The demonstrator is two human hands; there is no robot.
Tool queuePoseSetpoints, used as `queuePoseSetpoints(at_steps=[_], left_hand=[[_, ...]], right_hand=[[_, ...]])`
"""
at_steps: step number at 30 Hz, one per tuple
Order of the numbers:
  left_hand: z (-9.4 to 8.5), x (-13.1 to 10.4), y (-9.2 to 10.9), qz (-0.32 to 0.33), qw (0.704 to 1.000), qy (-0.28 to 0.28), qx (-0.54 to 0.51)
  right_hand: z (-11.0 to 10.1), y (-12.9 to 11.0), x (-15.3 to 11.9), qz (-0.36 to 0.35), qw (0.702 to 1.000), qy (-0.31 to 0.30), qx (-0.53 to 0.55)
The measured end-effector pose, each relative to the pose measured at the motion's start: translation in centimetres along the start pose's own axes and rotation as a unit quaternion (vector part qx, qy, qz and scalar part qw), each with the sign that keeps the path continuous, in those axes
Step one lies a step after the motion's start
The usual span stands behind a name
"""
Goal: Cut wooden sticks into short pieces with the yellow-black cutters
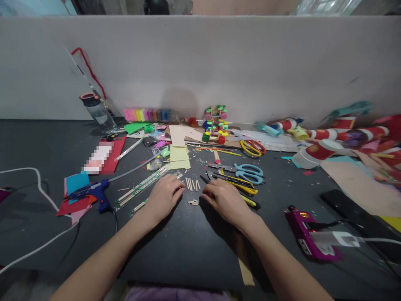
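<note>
My left hand [166, 195] rests on the dark tabletop with its fingers curled together; anything inside them is hidden. Facing it, my right hand [223, 200] is also curled, thumb close to the fingers, and I cannot make out what it may hold. Between the two hands lie several short wooden sticks [191, 184] in a row. A small pile of shorter stick pieces [193, 202] sits just below them. Beyond my right hand are blue-handled scissors [249, 172] and yellow-handled tools [249, 189]. Packaged sticks [140, 190] lie beside my left hand.
A blue glue gun [102, 194] stands left, its cord trailing. A bottle [98, 113] leans near the white partition [200, 62]. Small wheeled models [216, 125] stand at the back. Right are a purple device [308, 234] with cables, a paper cup [316, 154] and red-and-white crafts [326, 133].
</note>
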State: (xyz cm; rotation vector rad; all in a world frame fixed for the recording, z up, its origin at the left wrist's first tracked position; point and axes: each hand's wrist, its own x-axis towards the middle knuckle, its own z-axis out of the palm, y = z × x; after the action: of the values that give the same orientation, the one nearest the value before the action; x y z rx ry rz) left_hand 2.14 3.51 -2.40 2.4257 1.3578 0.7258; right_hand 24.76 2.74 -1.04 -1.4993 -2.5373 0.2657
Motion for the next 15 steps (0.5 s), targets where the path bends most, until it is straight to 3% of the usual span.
queuePoseSetpoints(at_steps=[4,10,15], left_hand=[[1.3,-0.4,-0.8,0.005,1.0,0.026,-0.011],[1.8,-0.7,-1.8,-0.009,0.998,0.06,-0.035],[1.9,-0.8,-1.5,-0.013,0.995,0.059,-0.081]], right_hand=[[0.6,-1.2,0.9,-0.019,0.998,-0.045,-0.033],[0.2,-1.1,2.9,0.026,0.996,-0.034,-0.084],[1.5,-1.6,5.6,0.035,0.994,-0.04,-0.095]])
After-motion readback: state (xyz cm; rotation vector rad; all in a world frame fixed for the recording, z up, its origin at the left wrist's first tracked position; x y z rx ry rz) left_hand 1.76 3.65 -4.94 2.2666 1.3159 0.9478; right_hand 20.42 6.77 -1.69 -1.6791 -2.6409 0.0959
